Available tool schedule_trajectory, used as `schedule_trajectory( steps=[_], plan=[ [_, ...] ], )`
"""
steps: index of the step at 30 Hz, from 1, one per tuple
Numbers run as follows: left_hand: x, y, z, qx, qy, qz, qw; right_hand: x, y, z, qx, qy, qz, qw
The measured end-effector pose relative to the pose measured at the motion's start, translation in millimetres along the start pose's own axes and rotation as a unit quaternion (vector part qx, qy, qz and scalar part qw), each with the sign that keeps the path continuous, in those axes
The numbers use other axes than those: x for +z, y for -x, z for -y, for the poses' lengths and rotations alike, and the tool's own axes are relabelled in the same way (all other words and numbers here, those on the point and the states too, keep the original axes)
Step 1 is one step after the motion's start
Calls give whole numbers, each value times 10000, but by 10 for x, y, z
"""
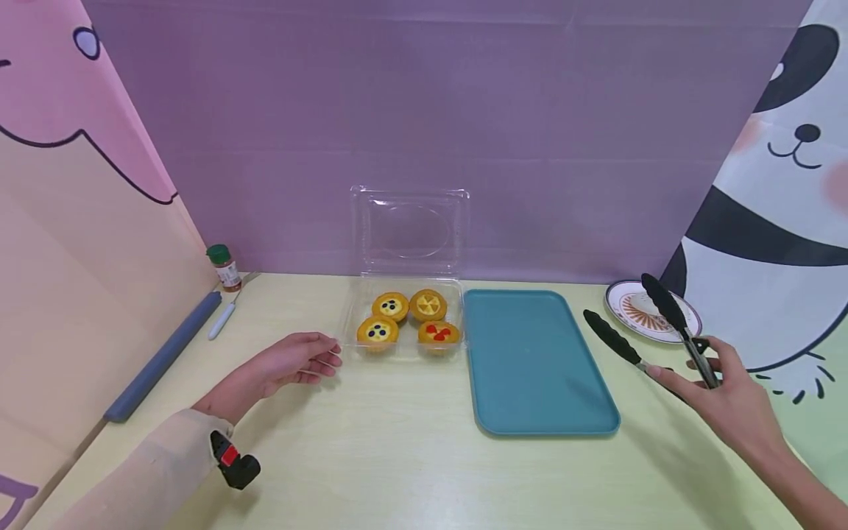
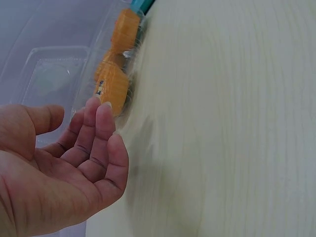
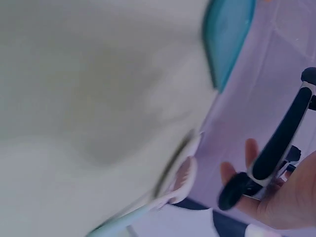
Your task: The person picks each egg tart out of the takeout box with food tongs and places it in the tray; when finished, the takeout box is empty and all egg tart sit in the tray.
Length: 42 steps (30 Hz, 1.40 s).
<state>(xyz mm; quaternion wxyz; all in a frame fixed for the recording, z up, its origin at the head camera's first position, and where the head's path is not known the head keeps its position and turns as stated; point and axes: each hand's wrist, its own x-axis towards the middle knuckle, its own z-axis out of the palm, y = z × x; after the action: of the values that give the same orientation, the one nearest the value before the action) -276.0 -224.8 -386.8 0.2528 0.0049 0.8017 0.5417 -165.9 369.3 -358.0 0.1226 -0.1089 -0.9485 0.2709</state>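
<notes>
My left hand [image 1: 316, 359] rests open on the pale table [image 1: 397, 456], palm turned inward, fingertips just left of a clear plastic container [image 1: 405, 346]. The box holds several small fruit tarts [image 1: 391, 305], and its lid [image 1: 409, 232] stands up against the wall. In the left wrist view the relaxed fingers [image 2: 101, 123] almost reach the nearest tart [image 2: 113, 89]. My right hand [image 1: 709, 379] grips black-tipped tongs [image 1: 665, 309] right of a teal tray [image 1: 536, 361]. The tong arms are spread apart and hold nothing. The right wrist view shows the tongs [image 3: 279, 143] against my palm.
A small patterned plate [image 1: 629, 308] sits behind the tongs near the panda curtain. At the far left stand a green-capped spice bottle [image 1: 225, 266], a white-handled utensil [image 1: 221, 320] and a grey-blue bar [image 1: 162, 357] along the table edge.
</notes>
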Motion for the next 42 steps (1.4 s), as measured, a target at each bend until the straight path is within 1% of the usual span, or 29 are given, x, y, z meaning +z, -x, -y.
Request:
schedule_trajectory(
  steps=[5, 9, 12, 17, 20, 22, 28, 34, 38, 42],
  plan=[
    [-1, 3, 15, -15, 43, -8, 10000, 26, -133, 320, -407, -112, -14, 9991],
    [9, 10, 16, 26, 79, -20, 10000, 104, -221, 558, -830, -389, -125, 9957],
    [17, 2, 21, 73, 118, -8, 9999, 204, -276, 717, -1188, -457, -239, 9916],
    [19, -41, 52, 150, 252, -18, 9996, 438, -366, 957, -1707, -266, -294, 9845],
    [21, -63, 66, 197, 310, -27, 9993, 562, -411, 1077, -1873, -219, -224, 9818],
    [22, -77, 66, 235, 253, -44, 9994, 628, -437, 1146, -1947, -237, -144, 9805],
    [-10, -96, 11, 285, -257, -41, 9993, 777, -542, 1338, -2220, -226, 28, 9748],
    [-75, -140, -59, 189, -268, 102, 9994, 891, -635, 1559, -2397, -106, 103, 9707],
    [-135, -159, -55, 265, -336, 238, 9988, 968, -673, 1733, -2506, 85, 226, 9678],
    [-188, -175, -30, 274, -448, 345, 9980, 1057, -709, 1890, -2688, 227, 429, 9620]
  ],
)
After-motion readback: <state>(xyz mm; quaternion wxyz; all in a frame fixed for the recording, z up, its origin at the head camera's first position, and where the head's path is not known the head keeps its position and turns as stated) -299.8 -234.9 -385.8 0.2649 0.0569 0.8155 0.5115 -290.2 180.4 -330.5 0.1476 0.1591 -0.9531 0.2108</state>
